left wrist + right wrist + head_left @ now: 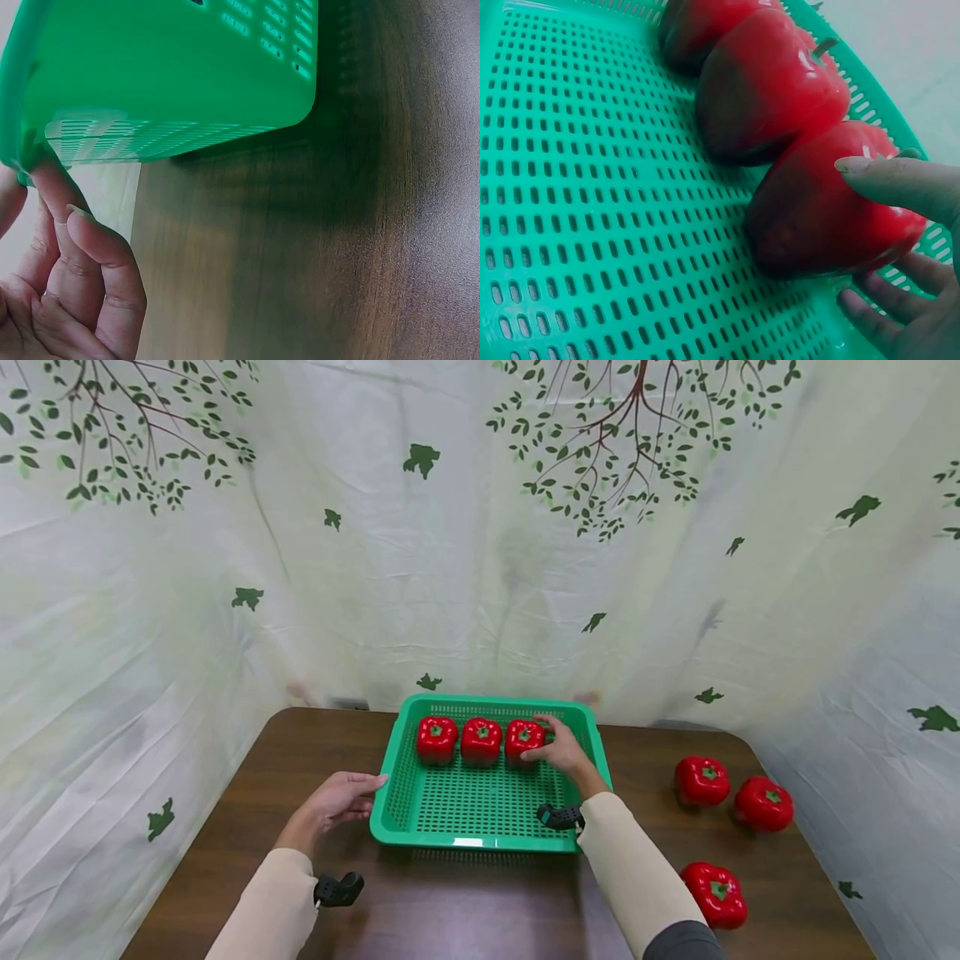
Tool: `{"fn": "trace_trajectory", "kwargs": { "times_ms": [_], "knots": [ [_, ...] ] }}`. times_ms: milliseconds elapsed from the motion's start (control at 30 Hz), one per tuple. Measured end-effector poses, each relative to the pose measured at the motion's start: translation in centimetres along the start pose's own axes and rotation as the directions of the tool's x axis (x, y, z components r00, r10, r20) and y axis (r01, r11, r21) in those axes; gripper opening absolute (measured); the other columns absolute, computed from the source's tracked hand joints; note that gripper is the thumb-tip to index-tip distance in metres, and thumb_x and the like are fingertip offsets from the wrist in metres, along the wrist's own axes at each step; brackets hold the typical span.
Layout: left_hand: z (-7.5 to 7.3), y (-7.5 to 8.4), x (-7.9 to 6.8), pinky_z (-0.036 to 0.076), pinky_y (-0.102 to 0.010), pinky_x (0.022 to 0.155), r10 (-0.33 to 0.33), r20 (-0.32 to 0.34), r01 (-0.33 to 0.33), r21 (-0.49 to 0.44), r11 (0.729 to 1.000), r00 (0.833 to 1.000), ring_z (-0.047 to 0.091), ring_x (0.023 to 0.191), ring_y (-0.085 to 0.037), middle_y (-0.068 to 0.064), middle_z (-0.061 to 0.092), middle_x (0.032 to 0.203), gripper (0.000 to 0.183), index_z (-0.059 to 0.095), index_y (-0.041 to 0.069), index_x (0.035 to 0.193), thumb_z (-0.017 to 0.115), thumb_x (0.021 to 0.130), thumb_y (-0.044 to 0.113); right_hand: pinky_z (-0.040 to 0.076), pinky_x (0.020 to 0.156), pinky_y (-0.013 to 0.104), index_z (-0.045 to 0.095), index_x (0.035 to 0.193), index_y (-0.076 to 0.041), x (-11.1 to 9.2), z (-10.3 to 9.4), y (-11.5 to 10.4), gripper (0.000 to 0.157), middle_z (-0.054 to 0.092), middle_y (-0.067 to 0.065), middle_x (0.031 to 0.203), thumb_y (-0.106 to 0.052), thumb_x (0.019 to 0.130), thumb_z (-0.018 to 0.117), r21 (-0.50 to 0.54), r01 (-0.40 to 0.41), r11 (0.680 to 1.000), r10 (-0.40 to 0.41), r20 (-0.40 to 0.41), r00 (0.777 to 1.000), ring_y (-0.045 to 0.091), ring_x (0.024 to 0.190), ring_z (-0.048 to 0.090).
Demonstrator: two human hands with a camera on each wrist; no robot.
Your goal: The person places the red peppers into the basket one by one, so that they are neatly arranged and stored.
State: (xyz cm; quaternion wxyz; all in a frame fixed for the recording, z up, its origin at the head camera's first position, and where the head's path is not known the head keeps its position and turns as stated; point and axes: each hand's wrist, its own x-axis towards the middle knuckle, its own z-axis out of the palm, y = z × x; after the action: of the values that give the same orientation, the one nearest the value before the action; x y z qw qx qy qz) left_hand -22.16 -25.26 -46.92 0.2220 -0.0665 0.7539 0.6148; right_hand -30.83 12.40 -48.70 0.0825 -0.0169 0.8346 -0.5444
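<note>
1. The person's left hand (343, 802) reaches in from the near left, fingers partly curled, pinching the left rim of a green basket (450, 806).
2. The right hand (561, 750) extends over the basket's right side, gripping the right-hand red pepper (519, 743) in a row of three; thumb on the near side, fingers on the far side.
3. The middle pepper (481, 743) and left pepper (437, 743) sit beside it, along the basket's far half.
4. The left wrist view alone shows a finger tucked beneath the rim and the basket's outer wall. The right wrist view reveals the held pepper's dark, shaded lower side above the slotted floor.
5. Three loose peppers (702, 781) lie at right on the brown wood-grain surface (322, 743), two far, one nearer.
6. Behind hangs pale cloth (375, 568) printed with green leaves and branches.
</note>
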Motion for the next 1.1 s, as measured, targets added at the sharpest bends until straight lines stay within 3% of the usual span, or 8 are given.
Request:
{"fn": "trace_trajectory", "kwargs": {
  "times_ms": [467,733,1100],
  "knots": [
    [0.2,0.1,0.1,0.055,-0.027,0.071,0.012,0.028,-0.012,-0.01,1.0,1.0,0.064,0.068,-0.014,-0.003,0.071,0.082,0.05,0.061,-0.009,0.119,0.061,0.095,0.035,0.044,0.097,0.052,0.038,0.144,-0.006,-1.1,-1.5,-1.0,0.076,0.042,0.022,0.143,0.002,0.078,0.076,0.03,0.027,0.999,-0.028,0.03,0.999,0.04,0.131,0.039],
    [0.0,0.2,-0.1,0.055,-0.027,0.07,0.019,0.034,-0.018,-0.008,1.0,0.999,0.063,0.067,-0.013,-0.002,0.07,0.08,0.046,0.063,-0.008,0.116,0.061,0.095,0.034,0.04,0.1,0.055,0.035,0.145,-0.004,-2.4,-2.6,-1.5,0.076,0.035,0.025,0.147,0.0,0.08,0.075,0.058,0.029,0.998,-0.031,0.047,0.998,0.044,0.135,0.032],
    [0.2,0.2,0.0,0.055,-0.027,0.071,0.005,0.04,-0.004,-0.014,1.0,0.999,0.064,0.069,-0.014,-0.002,0.071,0.083,0.048,0.063,-0.008,0.117,0.061,0.095,0.035,0.036,0.104,0.056,0.033,0.146,-0.004,-4.7,-5.7,-1.6,0.075,0.033,0.026,0.147,-0.008,0.084,0.074,0.128,0.048,0.991,-0.067,0.151,0.986,0.047,0.134,0.033]
  ]
}}
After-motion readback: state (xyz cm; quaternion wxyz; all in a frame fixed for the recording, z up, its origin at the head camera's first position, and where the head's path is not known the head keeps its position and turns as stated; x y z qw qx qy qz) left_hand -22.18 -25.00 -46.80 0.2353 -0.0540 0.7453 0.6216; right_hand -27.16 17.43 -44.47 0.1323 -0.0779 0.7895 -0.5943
